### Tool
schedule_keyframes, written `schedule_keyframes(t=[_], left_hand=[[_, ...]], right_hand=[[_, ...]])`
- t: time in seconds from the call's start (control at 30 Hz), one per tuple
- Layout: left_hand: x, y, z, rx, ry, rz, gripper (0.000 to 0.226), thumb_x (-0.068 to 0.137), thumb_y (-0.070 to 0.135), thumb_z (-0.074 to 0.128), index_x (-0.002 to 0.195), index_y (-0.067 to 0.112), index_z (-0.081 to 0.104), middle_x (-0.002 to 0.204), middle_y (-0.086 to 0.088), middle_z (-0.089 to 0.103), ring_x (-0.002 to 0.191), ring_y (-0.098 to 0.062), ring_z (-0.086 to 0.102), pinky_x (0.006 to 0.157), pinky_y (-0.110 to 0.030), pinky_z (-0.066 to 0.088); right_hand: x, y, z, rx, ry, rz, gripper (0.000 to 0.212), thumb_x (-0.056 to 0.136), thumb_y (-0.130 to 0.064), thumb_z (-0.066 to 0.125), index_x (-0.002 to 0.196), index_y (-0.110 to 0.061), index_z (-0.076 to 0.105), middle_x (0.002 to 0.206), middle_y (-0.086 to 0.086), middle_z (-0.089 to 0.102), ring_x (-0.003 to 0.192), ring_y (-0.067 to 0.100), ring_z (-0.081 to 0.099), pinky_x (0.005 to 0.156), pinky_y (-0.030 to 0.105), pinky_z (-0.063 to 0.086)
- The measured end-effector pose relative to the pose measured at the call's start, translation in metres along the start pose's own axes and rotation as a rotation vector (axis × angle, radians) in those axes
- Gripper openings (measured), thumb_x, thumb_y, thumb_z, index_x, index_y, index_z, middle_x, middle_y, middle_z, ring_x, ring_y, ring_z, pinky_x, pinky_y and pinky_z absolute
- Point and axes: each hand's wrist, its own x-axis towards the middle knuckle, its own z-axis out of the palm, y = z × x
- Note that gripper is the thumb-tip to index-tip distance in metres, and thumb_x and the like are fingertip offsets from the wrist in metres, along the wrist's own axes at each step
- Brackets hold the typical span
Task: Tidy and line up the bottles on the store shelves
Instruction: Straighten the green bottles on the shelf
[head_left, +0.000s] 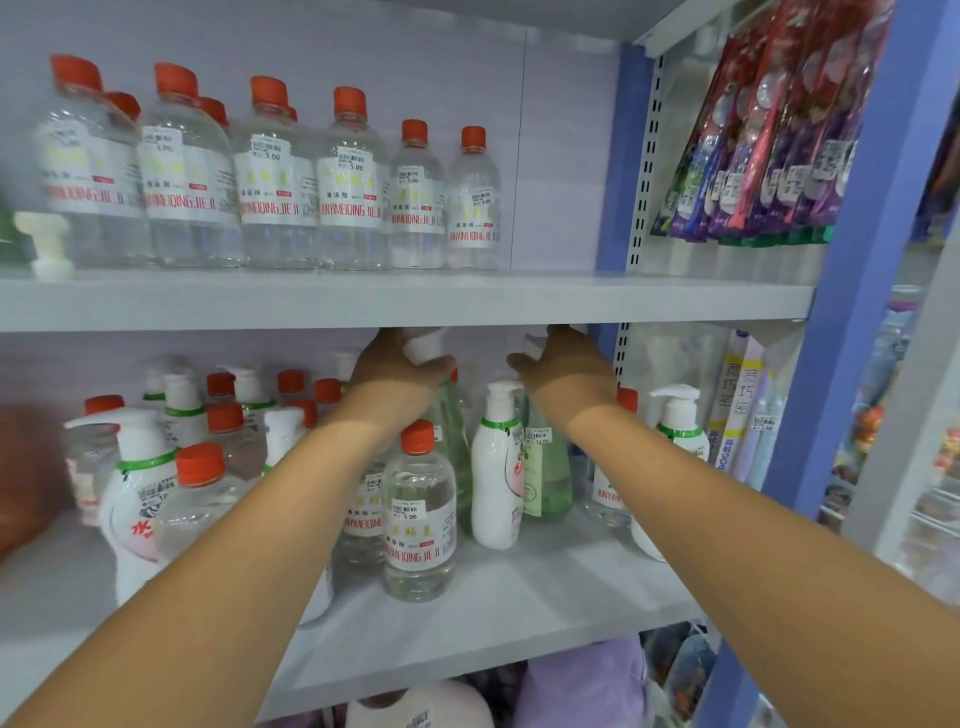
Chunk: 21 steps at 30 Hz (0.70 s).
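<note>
Both hands up under the upper grey metal shelf (405, 299): left hand (397, 364) curled round the white pump cap of a tall green translucent bottle (452, 441), right hand (563, 366) curled round the white cap of a second green translucent bottle (545, 467) at 3 o'clock of the first. White opaque pump bottle (496, 467) between the two. Clear red-capped plastic bottle (418, 514) at 6 o'clock of the left hand, near the front of the lower grey shelf (519, 597). Row of clear red-capped bottles (270, 176) on the upper shelf, at 10 o'clock.
</note>
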Motion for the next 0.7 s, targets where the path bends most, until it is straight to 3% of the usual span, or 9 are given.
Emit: schedule_keyframes(t=[0.1, 0.2, 0.3, 0.37, 0.43, 0.53, 0.7], left_hand=[[0.001, -0.002, 0.001, -0.002, -0.026, 0.018, 0.052, 0.091, 0.031, 0.073, 0.137, 0.022, 0.052, 0.127, 0.004, 0.062, 0.102, -0.017, 0.063, 0.08, -0.025, 0.049], [0.003, -0.004, 0.003, 0.019, -0.1, 0.02, 0.046, 0.091, 0.03, 0.073, 0.133, 0.029, 0.056, 0.113, 0.012, 0.064, 0.077, -0.005, 0.063, 0.058, -0.016, 0.052], [0.01, -0.005, 0.004, 0.074, -0.122, -0.013, 0.047, 0.089, 0.036, 0.074, 0.132, 0.029, 0.055, 0.109, 0.008, 0.066, 0.081, -0.011, 0.066, 0.07, -0.027, 0.058], [0.016, -0.005, 0.006, 0.164, -0.131, -0.041, 0.051, 0.086, 0.044, 0.074, 0.128, 0.021, 0.054, 0.11, 0.001, 0.066, 0.088, -0.018, 0.067, 0.076, -0.033, 0.058], [0.021, -0.007, 0.01, 0.22, -0.142, -0.063, 0.053, 0.086, 0.049, 0.073, 0.123, 0.016, 0.053, 0.11, -0.003, 0.066, 0.092, -0.022, 0.066, 0.077, -0.035, 0.055], [0.024, -0.009, 0.017, 0.272, -0.169, -0.059, 0.052, 0.089, 0.052, 0.069, 0.118, 0.013, 0.055, 0.11, -0.005, 0.065, 0.087, -0.018, 0.061, 0.068, -0.032, 0.045], [0.031, -0.011, 0.018, 0.322, -0.275, -0.065, 0.062, 0.085, 0.051, 0.072, 0.131, 0.017, 0.047, 0.118, -0.001, 0.061, 0.101, -0.021, 0.06, 0.084, -0.034, 0.051]], right_hand=[[-0.005, 0.002, 0.003, 0.03, 0.042, 0.007, 0.044, 0.097, -0.046, 0.06, 0.132, -0.019, 0.057, 0.14, -0.008, 0.061, 0.115, 0.017, 0.065, 0.083, 0.025, 0.048], [-0.009, 0.001, 0.002, -0.031, 0.077, 0.004, 0.051, 0.094, -0.054, 0.06, 0.128, -0.015, 0.059, 0.134, 0.003, 0.061, 0.112, 0.024, 0.065, 0.081, 0.027, 0.05], [-0.017, -0.002, -0.004, -0.122, 0.076, 0.012, 0.053, 0.094, -0.054, 0.059, 0.123, -0.01, 0.059, 0.126, 0.009, 0.059, 0.106, 0.026, 0.063, 0.078, 0.029, 0.049], [-0.019, -0.003, -0.014, -0.141, 0.037, 0.037, 0.037, 0.096, -0.05, 0.056, 0.102, -0.013, 0.061, 0.118, 0.009, 0.063, 0.093, 0.024, 0.061, 0.071, 0.026, 0.044], [-0.023, -0.004, -0.024, -0.14, -0.009, 0.076, 0.035, 0.098, -0.049, 0.055, 0.086, -0.017, 0.055, 0.114, 0.009, 0.065, 0.094, 0.027, 0.065, 0.073, 0.027, 0.047], [-0.033, -0.002, -0.031, -0.101, 0.062, 0.099, 0.044, 0.093, -0.055, 0.059, 0.106, -0.013, 0.061, 0.113, 0.003, 0.067, 0.093, 0.026, 0.068, 0.079, 0.029, 0.054], [-0.074, 0.013, -0.048, 0.154, 0.244, 0.056, 0.04, 0.084, -0.052, 0.071, 0.09, -0.015, 0.06, 0.081, -0.003, 0.066, 0.066, 0.015, 0.065, 0.06, 0.027, 0.054]])
